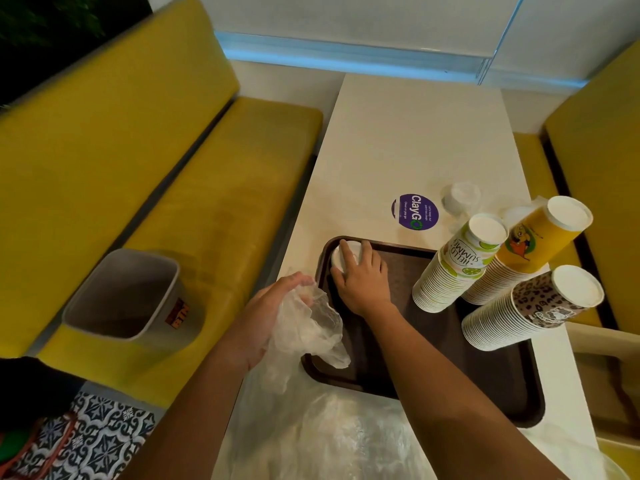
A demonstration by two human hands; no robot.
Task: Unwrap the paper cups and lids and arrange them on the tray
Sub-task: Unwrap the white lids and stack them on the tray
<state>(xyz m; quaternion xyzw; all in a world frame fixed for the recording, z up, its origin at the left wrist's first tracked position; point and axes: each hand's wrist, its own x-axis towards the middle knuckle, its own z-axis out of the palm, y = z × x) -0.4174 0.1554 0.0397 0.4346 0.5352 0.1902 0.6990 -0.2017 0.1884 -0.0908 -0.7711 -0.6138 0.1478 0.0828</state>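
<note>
Brown tray [408, 271] sits on the white table [415, 133]. At its far left corner my right hand [363, 278] curls over a stack of white lids [336, 257], thumb against its side. My left hand [273, 313] pinches crumpled clear wrap [311, 327] at the tray's left edge. Three stacks of cups [450, 271] stand along its right side.

Both forearms are bare, uncovered all the way to the left hand [277, 306] and right hand [362, 282].
</note>
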